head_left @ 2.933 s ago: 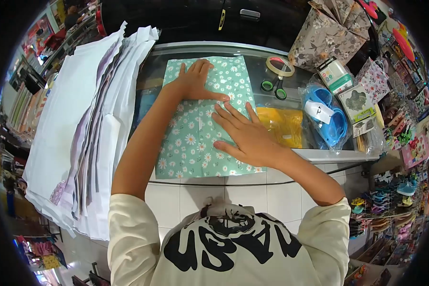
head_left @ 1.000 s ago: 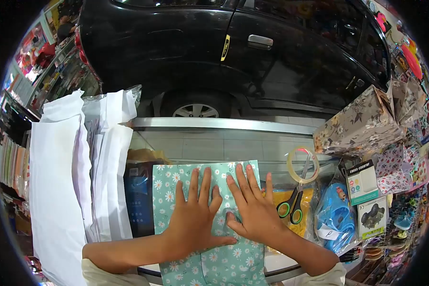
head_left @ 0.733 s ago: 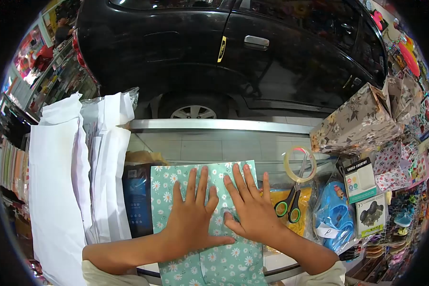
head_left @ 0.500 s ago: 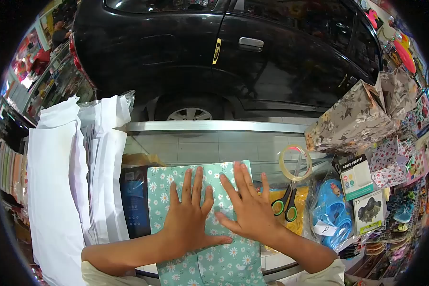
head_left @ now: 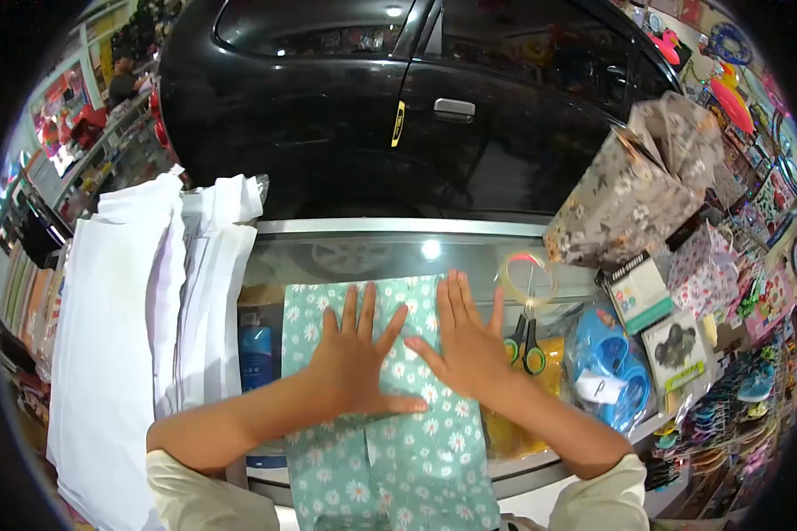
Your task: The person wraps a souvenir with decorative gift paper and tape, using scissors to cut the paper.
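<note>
Hands (head_left: 341,367) (head_left: 471,354) now abreast, daisy paper (head_left: 416,451) beneath

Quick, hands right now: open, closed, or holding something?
Left hand: open, fingers spread, palm down on the green daisy-print paper.
Right hand: open, palm down on the same paper.

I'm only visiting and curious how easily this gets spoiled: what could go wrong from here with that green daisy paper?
The green daisy paper might crease or skew if the left hand and right hand, spread flat on it, push unevenly.
Its lower part reaches past the near edge of the counter, so it could bend there.
The scissors lie close beside the right hand and could be knocked.
</note>
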Motion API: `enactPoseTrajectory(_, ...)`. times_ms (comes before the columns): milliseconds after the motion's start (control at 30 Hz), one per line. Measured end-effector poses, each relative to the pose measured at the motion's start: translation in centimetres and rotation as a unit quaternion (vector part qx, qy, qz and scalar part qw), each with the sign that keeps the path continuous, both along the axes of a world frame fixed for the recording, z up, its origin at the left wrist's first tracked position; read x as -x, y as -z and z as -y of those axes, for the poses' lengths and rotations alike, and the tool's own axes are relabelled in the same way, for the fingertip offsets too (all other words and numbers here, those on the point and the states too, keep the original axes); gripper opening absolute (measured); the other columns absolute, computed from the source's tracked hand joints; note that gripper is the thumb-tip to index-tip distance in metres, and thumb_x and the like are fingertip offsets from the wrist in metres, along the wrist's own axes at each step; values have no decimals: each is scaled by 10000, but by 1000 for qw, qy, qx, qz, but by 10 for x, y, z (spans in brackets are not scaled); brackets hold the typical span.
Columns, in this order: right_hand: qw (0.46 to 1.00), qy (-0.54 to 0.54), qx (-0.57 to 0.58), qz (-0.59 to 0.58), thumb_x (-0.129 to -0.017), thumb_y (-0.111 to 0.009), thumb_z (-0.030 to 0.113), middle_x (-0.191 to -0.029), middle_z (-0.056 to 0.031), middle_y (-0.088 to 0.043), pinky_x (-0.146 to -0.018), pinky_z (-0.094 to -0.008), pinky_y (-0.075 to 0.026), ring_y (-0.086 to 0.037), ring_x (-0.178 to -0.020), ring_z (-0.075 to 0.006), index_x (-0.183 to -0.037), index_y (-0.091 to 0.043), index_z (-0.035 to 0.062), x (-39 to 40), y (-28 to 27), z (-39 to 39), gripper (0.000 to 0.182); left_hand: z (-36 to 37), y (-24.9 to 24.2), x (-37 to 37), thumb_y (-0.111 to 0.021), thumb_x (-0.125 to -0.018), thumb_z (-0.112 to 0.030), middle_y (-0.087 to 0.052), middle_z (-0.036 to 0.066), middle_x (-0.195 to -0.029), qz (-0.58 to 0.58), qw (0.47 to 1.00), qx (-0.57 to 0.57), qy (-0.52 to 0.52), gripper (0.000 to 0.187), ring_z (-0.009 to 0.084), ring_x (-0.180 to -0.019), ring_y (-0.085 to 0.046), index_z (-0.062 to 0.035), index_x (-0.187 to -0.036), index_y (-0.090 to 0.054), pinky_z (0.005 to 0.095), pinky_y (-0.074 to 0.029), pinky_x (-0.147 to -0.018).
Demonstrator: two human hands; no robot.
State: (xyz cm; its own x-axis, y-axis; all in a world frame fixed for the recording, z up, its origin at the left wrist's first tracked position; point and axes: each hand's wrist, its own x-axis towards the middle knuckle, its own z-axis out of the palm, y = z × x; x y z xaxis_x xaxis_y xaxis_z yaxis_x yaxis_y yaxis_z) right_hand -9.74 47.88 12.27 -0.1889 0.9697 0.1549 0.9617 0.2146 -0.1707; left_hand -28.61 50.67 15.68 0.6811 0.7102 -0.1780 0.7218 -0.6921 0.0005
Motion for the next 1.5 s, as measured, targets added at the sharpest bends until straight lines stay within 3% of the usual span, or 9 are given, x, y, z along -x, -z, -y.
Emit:
enactPoseTrajectory(167, 1000, -12, -8, -13, -941, -242, 595, -1472, -298, -225, -1087, -627, 30, -145, -1423, -345, -1408, -241, -103, -5, 5, -7, 840, -6, 0, -3, -416, -570, -941, -11, 356, -1489, -50, 998, 43, -18, 1347, 511, -1386, -5, -32, -1492, -43, 611, -113, -1086)
enactPoseTrajectory(400, 988, -77, -43, 126, -972, -203, 536, -1416, -313, -328, -1101, -610, 23, -198, -1406, -353, -1414, -308, -36, -12, -3, 21, 731, -11, -16, -17, -438, -514, -962, 13, 351, -1487, -135, 987, 76, -43, 1417, 490, -1388, -46, -34, -1486, 10, 570, -189, -1098)
enactPoseTrajectory(533, 990, -119, -37, 65, -959, -203, 572, -1464, -304, -240, -1101, -609, 27, -151, -1420, -353, -1439, -243, -31, -18, -1, 48, 772, -12, -10, -15, -429, -496, -972, 22, 341, -1492, -133, 987, 82, -49, 1430, 475, -1395, -30, -46, -1488, 22, 557, -178, -1107)
enactPoseTrajectory(700, 980, -172, 56, 83, -955, -231, 582, -1548, -188, -67, -1106, -613, 0, -35, -1445, -290, -1479, -163, 47, -19, -16, 101, 752, -14, -12, -15, -460, -495, -959, 31, 317, -1504, -132, 985, 91, -58, 1420, 462, -1401, -19, -76, -1494, 28, 555, -181, -1107)
enactPoseTrajectory(833, 971, -211, 87, 74, -952, -244, 586, -1564, -87, -91, -1113, -617, -46, -53, -1446, -248, -1486, -181, 106, -21, -20, 131, 721, -15, -12, -15, -481, -476, -955, 43, 302, -1510, -124, 984, 105, -67, 1421, 456, -1402, -9, -103, -1499, 16, 565, -196, -1099)
enactPoseTrajectory(1133, 968, -212, 94, 100, -927, -197, 649, -1560, -79, -124, -1104, -638, -55, -90, -1443, -236, -1487, -186, 130, -23, -23, 64, 764, -77, 9, -4, -471, -500, -948, 35, 268, -1524, -47, 994, 44, -90, 1359, 414, -1417, -2, -162, -1507, -6, 587, -124, -1111)
enactPoseTrajectory(1267, 967, -221, 63, 112, -931, -242, 635, -1557, -70, -141, -1094, -656, -81, -113, -1439, -219, -1486, -193, 152, -21, -15, 41, 737, -81, 3, -4, -522, -666, -822, 8, 265, -1529, -22, 998, -64, 16, 1157, 431, -1416, -14, -136, -1503, -113, 617, -65, -1101)
enactPoseTrajectory(1400, 974, -213, 49, 51, -941, -292, 603, -1551, -107, -153, -1111, -615, -75, -146, -1432, -231, -1457, -254, 63, -21, -11, 46, 747, -52, 37, -14, -343, -968, -467, -110, 223, -1531, 87, 991, -30, 93, 629, 385, -1421, -113, -99, -1467, -237, 633, -107, -1091)
enactPoseTrajectory(1500, 972, -212, 99, -25, -976, -294, 532, -1546, -125, -169, -1138, -537, -60, -116, -1439, -233, -1454, -270, 60, -23, -20, 57, 672, -44, 45, -13, -286, -999, -379, -192, 190, -1520, 166, 981, -63, 83, 537, 342, -1417, -171, -91, -1451, -268, 596, -152, -1101)
